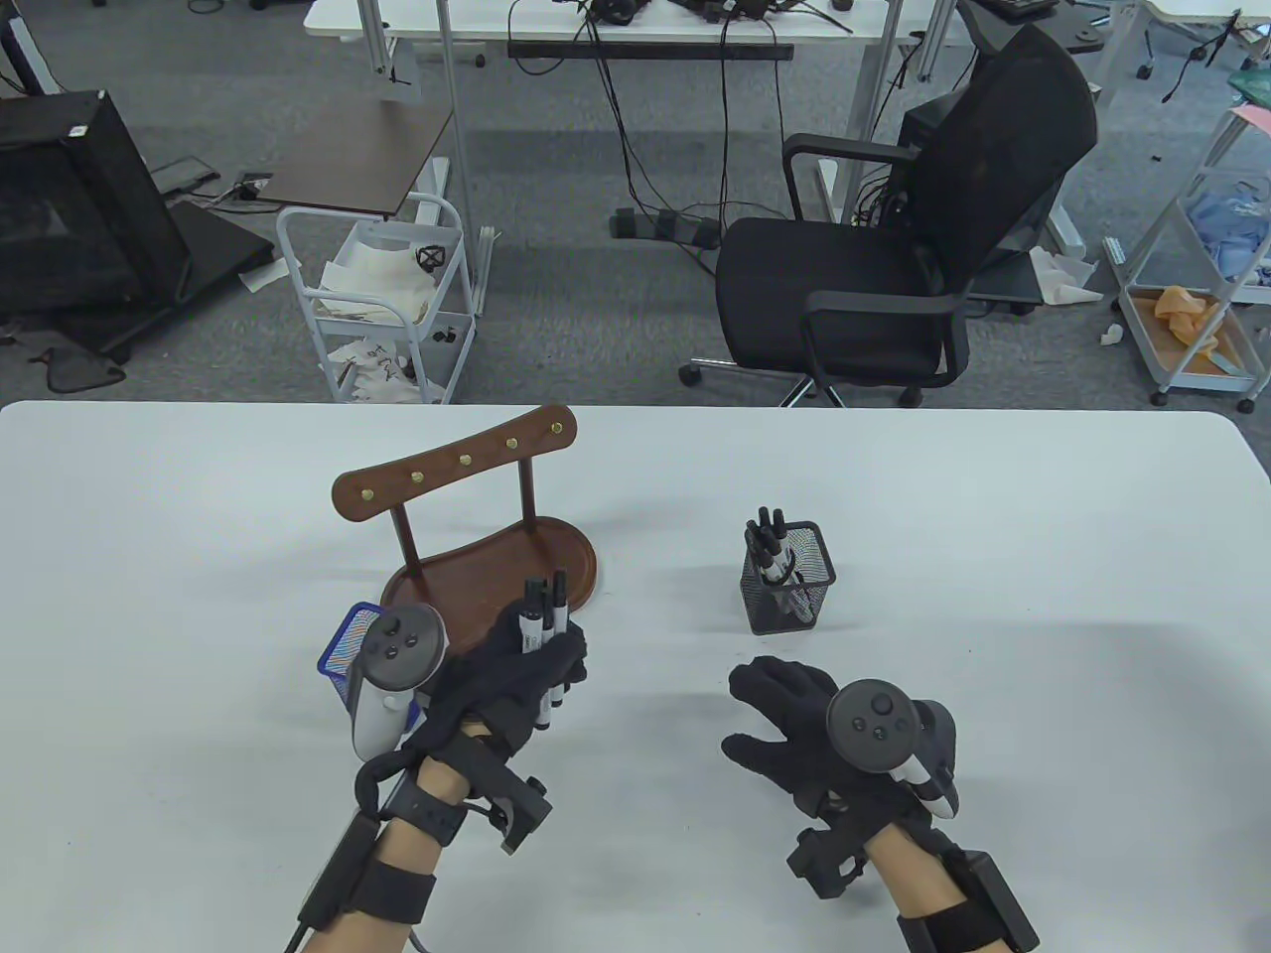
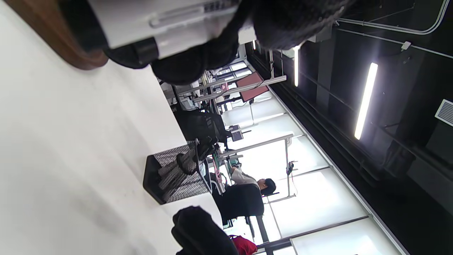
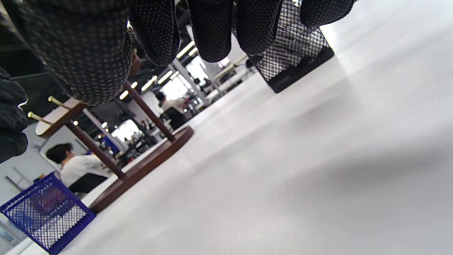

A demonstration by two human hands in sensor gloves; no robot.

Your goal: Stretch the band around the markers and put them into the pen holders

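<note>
My left hand (image 1: 531,670) grips a bundle of black-capped white markers (image 1: 541,620) upright, just in front of the wooden stand's base; I cannot make out a band on them. In the left wrist view the markers' white barrels (image 2: 159,24) show at the top, wrapped by gloved fingers. A blue mesh pen holder (image 1: 343,650) sits left of that hand, half hidden by its tracker. A black mesh pen holder (image 1: 789,581) with several markers stands at the table's middle. My right hand (image 1: 784,720) hovers low in front of it, fingers (image 3: 212,32) spread and holding nothing.
A wooden stand (image 1: 477,496) with brass pegs and an oval base (image 1: 556,561) stands behind my left hand. The white table (image 1: 993,556) stretches wide on all sides. A black office chair (image 1: 894,268) and a white cart (image 1: 387,298) are beyond the far edge.
</note>
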